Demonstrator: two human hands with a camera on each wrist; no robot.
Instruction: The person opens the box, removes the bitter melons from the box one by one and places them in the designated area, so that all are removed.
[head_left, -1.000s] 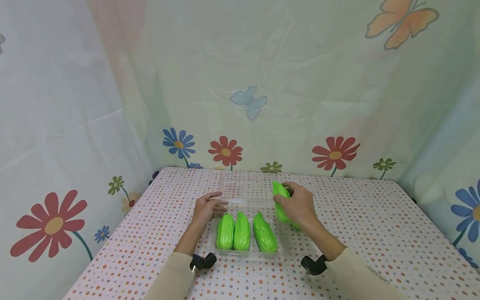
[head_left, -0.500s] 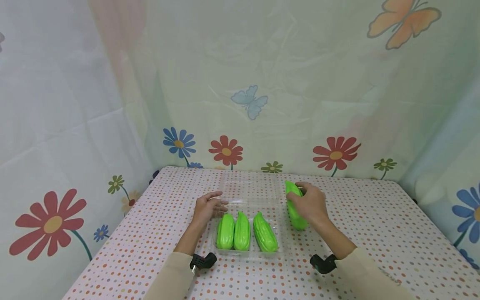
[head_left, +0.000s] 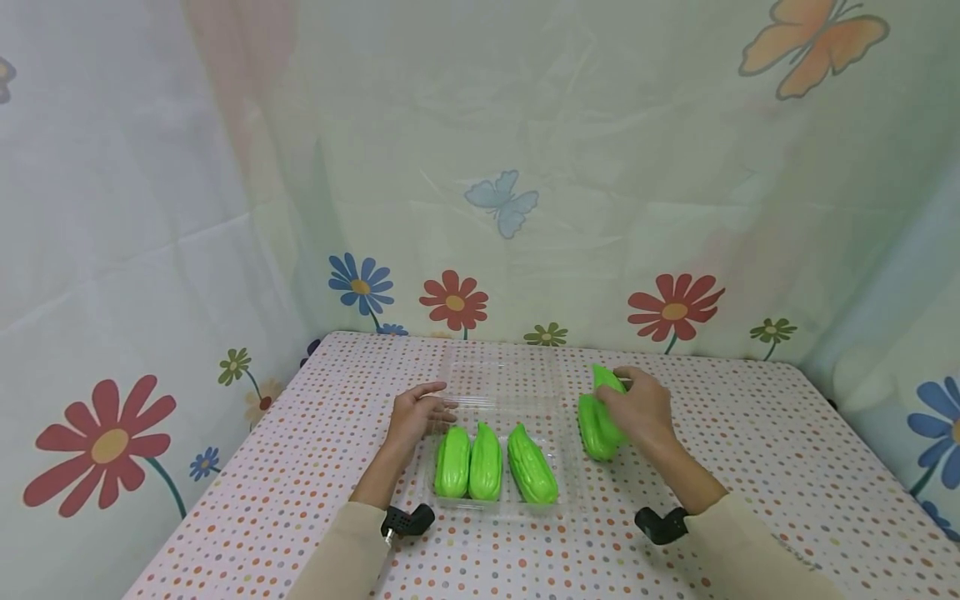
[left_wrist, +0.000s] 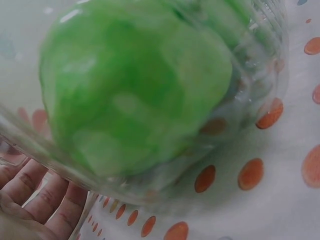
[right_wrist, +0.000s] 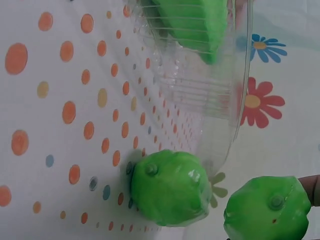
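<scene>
My right hand (head_left: 637, 407) pinches a bright green ridged toy bitter melon (head_left: 609, 379) by its upper part, thumb toward the box. A second toy bitter melon (head_left: 592, 429) lies on the table just left of it, partly overlapped by the held one. In the right wrist view the held melon (right_wrist: 267, 207) hangs above the tabletop, apart from the lying melon (right_wrist: 170, 187). Three more melons (head_left: 486, 467) sit in a clear plastic box (head_left: 501, 506). Beside the box's back left corner is my left hand (head_left: 416, 412), fingers loosely bent and holding nothing.
The box's clear lid (head_left: 498, 375) lies folded back behind it. A dotted cloth covers the table (head_left: 300, 467). A fabric backdrop (head_left: 585, 233) with printed flowers and butterflies rises at the back and sides.
My right hand has moved to the right with its melon, away from the box. The melon lying on the table now shows more fully. The left hand stays in place.
</scene>
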